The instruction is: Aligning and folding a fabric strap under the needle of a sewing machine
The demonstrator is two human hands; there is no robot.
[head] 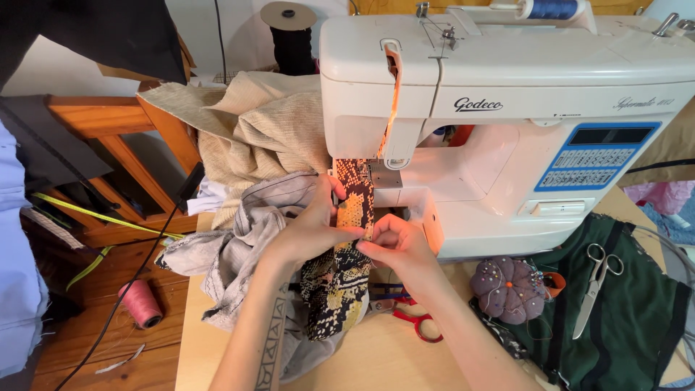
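Note:
A strip of snakeskin-patterned fabric [346,217] in black, yellow and orange runs from under the needle area of a white sewing machine [507,108] down toward me. My left hand [311,224] pinches the strip's left edge just in front of the presser foot [382,172]. My right hand [394,242] grips the strip's right edge a little lower. Grey cloth [246,239] is bunched under my left forearm.
Beige fabric [260,127] is heaped behind the machine's left end. A purple pincushion [508,288], silver scissors [595,286] on green cloth [630,318] and red-handled scissors [420,322] lie to the right. A pink thread spool [141,303] sits on the floor at left.

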